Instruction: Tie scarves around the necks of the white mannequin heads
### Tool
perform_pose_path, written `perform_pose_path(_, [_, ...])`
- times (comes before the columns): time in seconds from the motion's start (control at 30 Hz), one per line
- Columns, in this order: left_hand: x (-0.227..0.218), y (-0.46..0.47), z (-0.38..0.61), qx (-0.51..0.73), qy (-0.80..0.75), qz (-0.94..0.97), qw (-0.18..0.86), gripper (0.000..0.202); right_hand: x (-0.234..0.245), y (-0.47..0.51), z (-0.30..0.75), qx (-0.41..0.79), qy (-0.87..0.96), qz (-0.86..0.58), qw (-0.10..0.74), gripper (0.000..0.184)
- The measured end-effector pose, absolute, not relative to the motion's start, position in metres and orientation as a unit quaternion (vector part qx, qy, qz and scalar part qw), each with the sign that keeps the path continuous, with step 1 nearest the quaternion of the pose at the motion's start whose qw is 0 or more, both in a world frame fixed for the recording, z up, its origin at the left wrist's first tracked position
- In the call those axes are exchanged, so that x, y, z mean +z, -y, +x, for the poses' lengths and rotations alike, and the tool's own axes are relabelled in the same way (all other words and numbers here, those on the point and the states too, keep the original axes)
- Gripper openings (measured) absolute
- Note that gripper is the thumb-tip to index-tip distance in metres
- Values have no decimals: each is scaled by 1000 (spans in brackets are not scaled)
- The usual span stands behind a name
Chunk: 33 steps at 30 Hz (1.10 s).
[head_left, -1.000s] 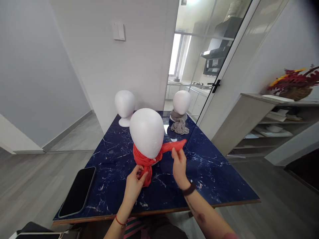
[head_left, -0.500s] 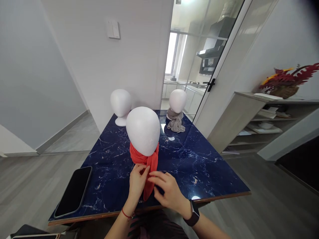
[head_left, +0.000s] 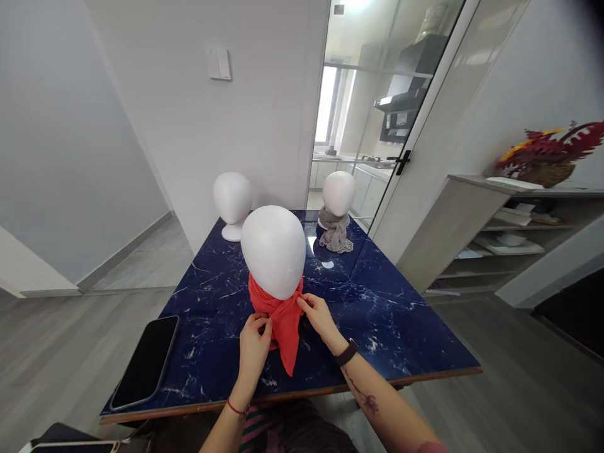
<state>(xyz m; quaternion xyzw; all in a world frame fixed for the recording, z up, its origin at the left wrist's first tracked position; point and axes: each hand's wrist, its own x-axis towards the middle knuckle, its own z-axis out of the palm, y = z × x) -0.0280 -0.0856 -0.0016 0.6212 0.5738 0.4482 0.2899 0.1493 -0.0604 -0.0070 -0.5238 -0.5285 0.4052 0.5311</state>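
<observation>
A white foam mannequin head [head_left: 274,250] stands near me on the dark blue marble table [head_left: 391,314]. A red scarf [head_left: 282,321] is wrapped round its neck, and its ends hang down in front to a point. My left hand [head_left: 253,346] pinches the scarf on the left, just below the knot. At the right side of the neck, my right hand [head_left: 318,314] has its fingers closed on the scarf's edge. A dark watch sits on my right wrist.
Two more white foam heads stand at the table's far end: a bare one [head_left: 232,202] on the left, and one [head_left: 338,195] wearing a grey scarf [head_left: 334,233] on the right. A black phone [head_left: 145,360] lies at the table's near left. Shelves [head_left: 500,239] stand to the right.
My right hand brought the red scarf's free end from out at the right down across the front of the neck. Both ends now hang in front, with both hands at the knot.
</observation>
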Motion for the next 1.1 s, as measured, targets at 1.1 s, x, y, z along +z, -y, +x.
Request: perform_pose_path(1.1, [40, 2, 32, 461, -432, 703, 327, 59, 9, 19, 221, 557, 269, -391, 682, 32])
